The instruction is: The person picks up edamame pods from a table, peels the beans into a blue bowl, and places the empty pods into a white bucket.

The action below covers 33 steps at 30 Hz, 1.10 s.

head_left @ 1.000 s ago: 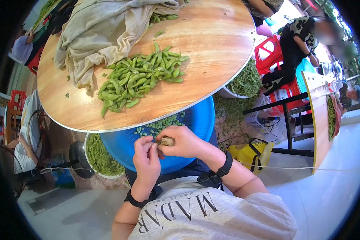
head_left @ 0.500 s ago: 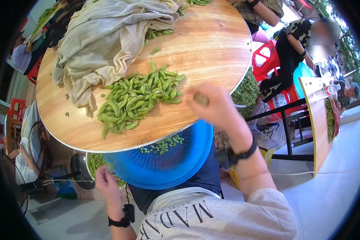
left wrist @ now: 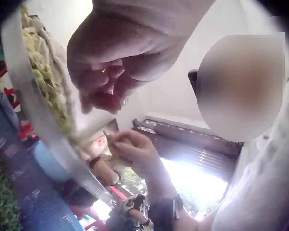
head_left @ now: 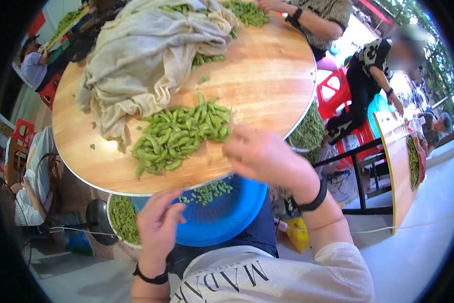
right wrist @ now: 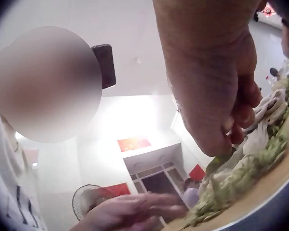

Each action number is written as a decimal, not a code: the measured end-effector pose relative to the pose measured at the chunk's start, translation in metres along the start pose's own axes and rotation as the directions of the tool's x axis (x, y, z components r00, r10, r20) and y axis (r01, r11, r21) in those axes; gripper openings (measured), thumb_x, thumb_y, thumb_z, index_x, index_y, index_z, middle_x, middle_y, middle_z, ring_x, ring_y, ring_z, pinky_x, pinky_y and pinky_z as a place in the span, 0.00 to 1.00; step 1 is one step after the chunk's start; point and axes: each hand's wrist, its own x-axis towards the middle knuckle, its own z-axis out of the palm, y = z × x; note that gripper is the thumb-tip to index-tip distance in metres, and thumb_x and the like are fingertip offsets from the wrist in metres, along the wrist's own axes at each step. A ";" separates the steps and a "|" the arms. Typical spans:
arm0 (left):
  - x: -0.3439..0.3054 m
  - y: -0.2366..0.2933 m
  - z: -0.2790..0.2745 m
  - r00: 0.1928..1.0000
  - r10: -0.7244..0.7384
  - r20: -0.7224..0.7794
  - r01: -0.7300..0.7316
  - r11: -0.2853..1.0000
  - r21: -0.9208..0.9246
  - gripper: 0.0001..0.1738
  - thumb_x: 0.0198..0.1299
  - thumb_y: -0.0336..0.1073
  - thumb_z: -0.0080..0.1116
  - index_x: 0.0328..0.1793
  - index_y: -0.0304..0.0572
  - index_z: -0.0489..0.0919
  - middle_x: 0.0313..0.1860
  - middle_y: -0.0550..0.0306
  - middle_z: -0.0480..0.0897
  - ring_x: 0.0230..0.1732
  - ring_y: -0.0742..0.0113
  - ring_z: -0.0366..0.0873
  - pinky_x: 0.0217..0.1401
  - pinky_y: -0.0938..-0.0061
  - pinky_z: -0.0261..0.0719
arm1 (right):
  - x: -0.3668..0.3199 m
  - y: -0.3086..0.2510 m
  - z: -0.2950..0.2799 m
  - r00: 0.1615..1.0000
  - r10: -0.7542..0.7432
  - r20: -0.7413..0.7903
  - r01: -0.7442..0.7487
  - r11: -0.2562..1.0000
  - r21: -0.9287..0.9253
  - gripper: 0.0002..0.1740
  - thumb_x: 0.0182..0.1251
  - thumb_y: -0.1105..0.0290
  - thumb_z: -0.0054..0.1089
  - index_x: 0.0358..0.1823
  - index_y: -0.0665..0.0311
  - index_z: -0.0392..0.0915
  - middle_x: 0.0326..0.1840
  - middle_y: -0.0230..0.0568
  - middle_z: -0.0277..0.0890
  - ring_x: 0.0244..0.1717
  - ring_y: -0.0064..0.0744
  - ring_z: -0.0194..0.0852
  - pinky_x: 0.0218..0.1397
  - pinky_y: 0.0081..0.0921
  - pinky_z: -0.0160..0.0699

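A pile of green soybean pods (head_left: 179, 139) lies on the round wooden table (head_left: 267, 86). My right hand (head_left: 267, 159) is over the table at the pile's right side, blurred in the head view. In the right wrist view, its thumb and fingers pinch a green soybean pod (right wrist: 220, 162); the pod also shows in the left wrist view. My left hand (head_left: 158, 219) is just off the table's front edge, over the rim of a blue basin (head_left: 222, 217), its fingers loosely bent with nothing seen in them. Shelled green beans (head_left: 206, 192) lie in that basin.
A crumpled grey cloth (head_left: 136, 65) covers part of the table behind the pods. A pail of pods (head_left: 123, 219) stands left of the basin, and another heap (head_left: 307, 131) sits beyond the table's right edge. Another person's arm (head_left: 312, 22) reaches in at the far side.
My right hand went from beside the left hand over the basin up to the table, then to the pile's right side. My left hand swung left, then came back toward the basin.
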 end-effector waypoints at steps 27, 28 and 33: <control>-0.013 -0.036 -0.001 0.973 -0.197 0.119 0.229 0.878 -0.421 0.07 0.54 0.25 0.57 0.40 0.34 0.74 0.26 0.59 0.78 0.23 0.76 0.75 0.21 0.87 0.68 | -0.026 -0.074 0.075 0.817 0.424 0.392 -0.556 0.396 0.731 0.09 0.61 0.67 0.53 0.34 0.67 0.75 0.23 0.29 0.70 0.24 0.15 0.64 0.27 0.14 0.66; -0.014 -0.038 -0.003 0.969 -0.215 0.125 0.249 0.844 -0.475 0.07 0.54 0.26 0.57 0.39 0.34 0.75 0.26 0.60 0.78 0.22 0.77 0.74 0.20 0.87 0.67 | -0.026 -0.075 0.074 0.802 0.421 0.425 -0.573 0.339 0.746 0.11 0.63 0.65 0.51 0.34 0.67 0.75 0.22 0.28 0.69 0.23 0.15 0.63 0.26 0.14 0.65; -0.017 -0.046 -0.001 0.958 -0.266 0.103 0.273 0.749 -0.604 0.06 0.53 0.27 0.59 0.36 0.35 0.75 0.23 0.60 0.77 0.17 0.78 0.70 0.16 0.87 0.61 | -0.031 -0.068 0.082 0.795 0.323 0.514 -0.592 0.228 0.773 0.17 0.68 0.59 0.43 0.33 0.65 0.73 0.18 0.27 0.64 0.19 0.15 0.58 0.22 0.15 0.60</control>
